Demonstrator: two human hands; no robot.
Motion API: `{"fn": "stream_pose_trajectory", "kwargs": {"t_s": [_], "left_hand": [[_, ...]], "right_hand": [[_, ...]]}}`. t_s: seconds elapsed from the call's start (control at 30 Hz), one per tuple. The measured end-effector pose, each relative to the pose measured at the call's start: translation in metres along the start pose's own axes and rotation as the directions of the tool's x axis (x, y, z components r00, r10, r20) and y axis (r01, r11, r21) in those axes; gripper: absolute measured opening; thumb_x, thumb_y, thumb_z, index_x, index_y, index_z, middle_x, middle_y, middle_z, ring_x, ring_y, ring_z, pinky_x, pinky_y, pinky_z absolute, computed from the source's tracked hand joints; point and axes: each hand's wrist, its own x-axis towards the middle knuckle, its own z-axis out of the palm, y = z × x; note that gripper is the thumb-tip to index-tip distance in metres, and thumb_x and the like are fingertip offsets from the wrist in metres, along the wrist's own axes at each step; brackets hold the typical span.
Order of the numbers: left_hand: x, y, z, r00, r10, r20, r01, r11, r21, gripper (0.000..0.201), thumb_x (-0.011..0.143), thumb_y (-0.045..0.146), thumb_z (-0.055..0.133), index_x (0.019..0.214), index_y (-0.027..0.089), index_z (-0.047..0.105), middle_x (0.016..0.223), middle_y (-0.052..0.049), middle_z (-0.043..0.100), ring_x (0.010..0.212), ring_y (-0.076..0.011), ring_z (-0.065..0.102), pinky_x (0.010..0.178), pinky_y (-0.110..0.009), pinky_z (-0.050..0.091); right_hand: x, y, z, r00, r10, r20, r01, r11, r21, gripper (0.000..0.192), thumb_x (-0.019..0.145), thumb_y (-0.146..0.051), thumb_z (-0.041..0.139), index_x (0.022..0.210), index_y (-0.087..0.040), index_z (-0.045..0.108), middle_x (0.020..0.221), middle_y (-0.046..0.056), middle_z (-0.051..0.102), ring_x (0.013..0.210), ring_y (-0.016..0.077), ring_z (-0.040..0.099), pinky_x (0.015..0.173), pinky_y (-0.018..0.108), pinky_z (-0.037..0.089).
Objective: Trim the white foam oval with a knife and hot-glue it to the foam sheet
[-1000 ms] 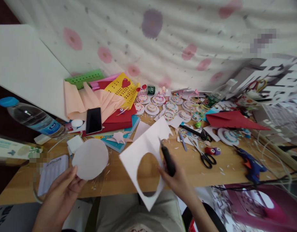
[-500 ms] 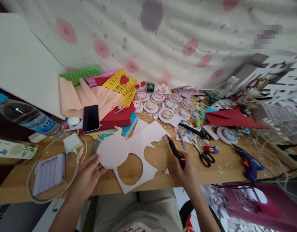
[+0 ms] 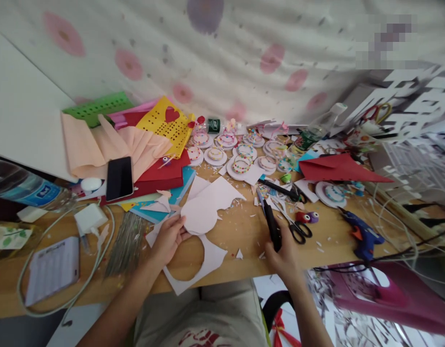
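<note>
While the left hand (image 3: 168, 237) pinches the edge of a pale pink paper circle (image 3: 199, 216), the circle rests flat on the wooden table (image 3: 240, 226), on top of a pink sheet (image 3: 193, 260) with a round hole cut out of it. That sheet hangs a little over the table's near edge. The right hand (image 3: 284, 255) is wrapped around a black cutter (image 3: 272, 224), which points away toward the wall. Just beside the cutter lie black scissors (image 3: 296, 229) and a small red and purple toy (image 3: 304, 217). Farther right sits a blue glue gun (image 3: 361, 233). Behind the circle are small round paper crafts (image 3: 240, 164), a red paper stack (image 3: 160, 176) and a black phone (image 3: 119, 178). On the left lie a white charger (image 3: 89, 218) and a water bottle (image 3: 25, 188).
</note>
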Motion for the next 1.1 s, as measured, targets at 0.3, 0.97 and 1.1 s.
{"fn": "stream_pose_trajectory", "kwargs": {"t_s": [0.3, 0.97, 1.1], "left_hand": [[-0.006, -0.002, 0.02, 0.999, -0.039, 0.021, 0.036, 0.988, 0.147, 0.02, 0.071, 0.027, 0.074, 0.082, 0.013, 0.066, 0.082, -0.011, 0.074, 0.082, -0.0259, 0.072, 0.076, -0.042, 0.059], [0.024, 0.031, 0.035, 0.676, 0.287, 0.679, -0.647, -0.211, 0.733, 0.074, 0.08, 0.046, 0.066, 0.142, 0.014, 0.041, 0.151, -0.019, 0.035, 0.14, -0.0348, 0.031, 0.116, -0.052, 0.026], [0.043, 0.016, 0.042, 0.599, 0.146, 0.787, -0.684, -0.419, 0.598, 0.08, 0.08, 0.052, 0.065, 0.145, 0.014, 0.036, 0.152, -0.021, 0.033, 0.14, -0.037, 0.03, 0.114, -0.054, 0.029]], "right_hand": [[0.014, 0.02, 0.001, 0.961, -0.219, 0.166, 0.27, 0.863, -0.427, 0.07, 0.075, -0.003, 0.042, 0.144, -0.012, 0.035, 0.121, 0.019, 0.051, 0.109, 0.0334, 0.048, 0.093, 0.052, 0.045], [-0.02, -0.013, -0.026, 0.929, -0.366, -0.055, 0.348, 0.914, -0.208, 0.028, 0.087, -0.019, 0.054, 0.112, -0.026, 0.062, 0.111, 0.009, 0.067, 0.099, 0.0274, 0.063, 0.082, 0.044, 0.05], [0.012, 0.062, -0.089, 0.803, -0.03, -0.595, -0.28, 0.862, -0.422, 0.038, 0.08, -0.034, 0.059, 0.106, -0.009, 0.067, 0.094, 0.022, 0.067, 0.097, 0.0378, 0.061, 0.082, 0.051, 0.047]]}}
